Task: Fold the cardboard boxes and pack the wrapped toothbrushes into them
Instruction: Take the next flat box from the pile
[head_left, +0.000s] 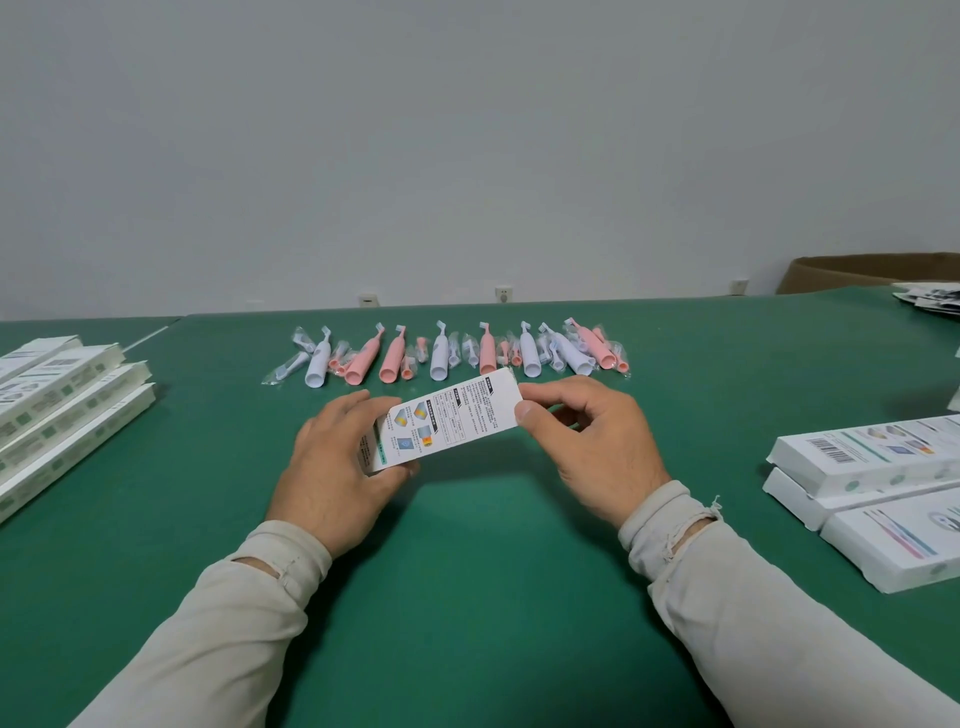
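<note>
Printed cardboard box (451, 419) held above green table (467, 571), tilted, far end up-right. Left hand (335, 457) grips near end; right hand (592, 441) pinches far end w/ thumb and fingers. Wrapped toothbrushes (447, 353), pink and white, in row behind. Box stacks both sides.

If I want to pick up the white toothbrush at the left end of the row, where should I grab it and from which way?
Probably best to grab the white toothbrush round its thick handle, the end nearest you. Come from above, fingers on its left and right sides. It lies flat on the green table with the thin brush end pointing away, and small wrapped brush heads lie close beside it, so pinch narrowly.
</note>
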